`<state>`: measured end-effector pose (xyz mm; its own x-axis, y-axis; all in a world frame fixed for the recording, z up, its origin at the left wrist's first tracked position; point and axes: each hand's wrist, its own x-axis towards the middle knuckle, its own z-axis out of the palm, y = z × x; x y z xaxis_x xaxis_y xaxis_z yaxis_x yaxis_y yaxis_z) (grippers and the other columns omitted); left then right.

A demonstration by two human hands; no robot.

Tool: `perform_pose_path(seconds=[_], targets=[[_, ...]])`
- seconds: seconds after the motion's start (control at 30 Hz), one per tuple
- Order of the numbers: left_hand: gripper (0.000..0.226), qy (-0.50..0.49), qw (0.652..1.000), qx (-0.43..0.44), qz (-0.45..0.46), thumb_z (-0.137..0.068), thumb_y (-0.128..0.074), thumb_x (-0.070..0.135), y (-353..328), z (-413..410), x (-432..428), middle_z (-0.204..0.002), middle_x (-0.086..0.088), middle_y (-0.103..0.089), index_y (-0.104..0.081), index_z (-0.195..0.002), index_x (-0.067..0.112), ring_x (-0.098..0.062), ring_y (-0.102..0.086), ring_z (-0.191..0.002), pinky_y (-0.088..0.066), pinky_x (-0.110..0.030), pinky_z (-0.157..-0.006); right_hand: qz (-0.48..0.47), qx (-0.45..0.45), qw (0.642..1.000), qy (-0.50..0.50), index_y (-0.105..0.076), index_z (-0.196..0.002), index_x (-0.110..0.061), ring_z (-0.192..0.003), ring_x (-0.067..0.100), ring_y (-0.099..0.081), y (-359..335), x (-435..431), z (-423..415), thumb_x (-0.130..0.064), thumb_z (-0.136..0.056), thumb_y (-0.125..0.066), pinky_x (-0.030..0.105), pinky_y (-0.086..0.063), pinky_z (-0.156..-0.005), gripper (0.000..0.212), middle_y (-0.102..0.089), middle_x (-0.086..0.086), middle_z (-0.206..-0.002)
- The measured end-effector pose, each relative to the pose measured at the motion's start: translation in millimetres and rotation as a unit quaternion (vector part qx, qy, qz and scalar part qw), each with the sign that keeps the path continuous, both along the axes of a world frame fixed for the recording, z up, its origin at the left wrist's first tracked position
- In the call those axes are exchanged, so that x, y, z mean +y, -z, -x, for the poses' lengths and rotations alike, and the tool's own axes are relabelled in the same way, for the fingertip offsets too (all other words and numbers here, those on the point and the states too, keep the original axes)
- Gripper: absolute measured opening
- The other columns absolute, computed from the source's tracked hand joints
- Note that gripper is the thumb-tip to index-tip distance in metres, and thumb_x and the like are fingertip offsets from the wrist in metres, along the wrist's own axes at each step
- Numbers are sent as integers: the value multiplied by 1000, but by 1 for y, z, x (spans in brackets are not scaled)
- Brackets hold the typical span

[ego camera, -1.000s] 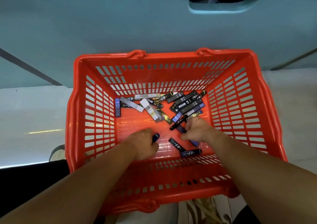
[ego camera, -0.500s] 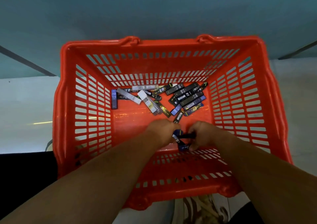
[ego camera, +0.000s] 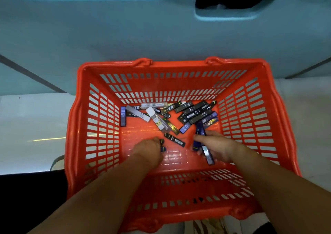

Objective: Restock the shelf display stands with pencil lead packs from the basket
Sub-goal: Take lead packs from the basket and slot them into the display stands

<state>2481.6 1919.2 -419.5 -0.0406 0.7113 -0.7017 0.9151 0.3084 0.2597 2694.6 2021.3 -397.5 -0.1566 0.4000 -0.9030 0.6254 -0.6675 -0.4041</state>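
Note:
An orange slotted basket (ego camera: 100, 126) sits on the floor below me. Several pencil lead packs (ego camera: 195, 113), black, blue and clear, lie scattered along its far side. Both my hands are down inside it. My left hand (ego camera: 148, 147) is curled around dark packs whose ends stick out past the fingers. My right hand (ego camera: 217, 145) holds several blue and black packs (ego camera: 206, 151) between thumb and fingers. One black pack (ego camera: 174, 139) lies loose on the basket floor between the hands.
A pale blue shelf base (ego camera: 125, 27) with a recessed slot (ego camera: 231, 10) rises just behind the basket. White floor (ego camera: 32, 126) lies to the left and right. My shoes and dark trousers show at the bottom edge.
My hands met near the basket's front half a second ago and have moved apart. The right hand now holds more packs, and one black pack lies alone between them.

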Motion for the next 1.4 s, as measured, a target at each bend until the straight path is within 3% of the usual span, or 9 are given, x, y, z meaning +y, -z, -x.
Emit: perform_pose_path(seconds=[0.3, 0.4, 0.5, 0.6, 0.7, 0.83, 1.03, 1.23, 1.4], targets=[[14, -240, 942, -221, 76, -101, -56, 29, -31, 8, 11, -83, -6, -69, -53, -100, 16, -12, -65, -62, -53, -27, -58, 82, 180, 964, 179, -56, -129, -5, -72, 22, -69, -23, 6, 16, -3, -108, -40, 31, -52, -54, 27, -73, 12, -89], [14, -291, 910, -281, 95, -104, -51, 18, -47, 9, 11, -76, -10, -67, -44, -115, 12, -5, -57, -40, -44, -22, -43, 84, 178, 955, 222, -59, -129, -6, -67, 20, -65, -27, 7, 24, 0, -106, -38, 32, -48, -53, 32, -69, 9, -82], [25, -346, 893, -280, 61, -103, -51, 16, -50, 16, 13, -84, -12, -66, -42, -126, 12, -7, -60, -49, -43, -23, -43, 66, 149, 958, 235, -62, -117, -6, -63, 20, -58, -28, 9, 33, 6, -95, -38, 34, -45, -57, 34, -63, 6, -76], [6, -426, 887, -175, -33, -97, -55, 15, -41, 33, 22, -84, -3, -62, -53, -102, 19, -15, -59, -69, -50, -27, -63, 29, 77, 959, 270, -57, -92, -10, -52, 21, -47, -28, 11, 42, 4, -76, -43, 32, -40, -56, 25, -53, 6, -66], [2, -455, 883, -80, -85, -94, -62, 20, -33, 49, 28, -84, -1, -64, -61, -96, 20, -18, -62, -76, -51, -31, -74, 20, 31, 955, 293, -50, -75, -18, -45, 17, -37, -25, 15, 48, -19, -87, -56, 28, -31, -51, 13, -44, 0, -57], [35, -520, 847, 1, -114, -100, -61, 38, -22, 56, 37, -103, -7, -67, -53, -126, 15, -34, -69, -99, -55, -39, -80, -126, -128, 927, 329, -60, -105, -2, -75, 27, -62, -9, 22, 43, -44, -86, -79, 37, -53, -72, 49, -65, 8, -87], [55, -530, 843, -32, -84, -103, -57, 38, -9, 38, 47, -126, -18, -64, -33, -142, 9, -40, -65, -115, -52, -44, -93, -152, -202, 909, 332, -36, -147, -2, -127, 41, -54, -1, 23, 52, -52, -79, -83, 48, -40, -111, 97, -59, 14, -127], [69, -505, 856, -90, -56, -82, -79, 56, 4, 43, 63, -109, -3, -65, -42, -123, 16, -26, -64, -98, -50, -34, -82, -120, -179, 908, 360, -48, -137, 0, -115, 39, -58, 7, 38, 46, -45, -69, -93, 47, -44, -103, 94, -63, 14, -105], [96, -485, 873, -52, -27, -74, -82, 64, 1, 32, 78, -107, -3, -59, -32, -136, 10, -26, -61, -97, -52, -35, -85, -72, -102, 926, 357, -55, -132, 2, -126, 38, -57, 14, 34, 44, -20, -66, -96, 51, -42, -111, 81, -64, 20, -133]])
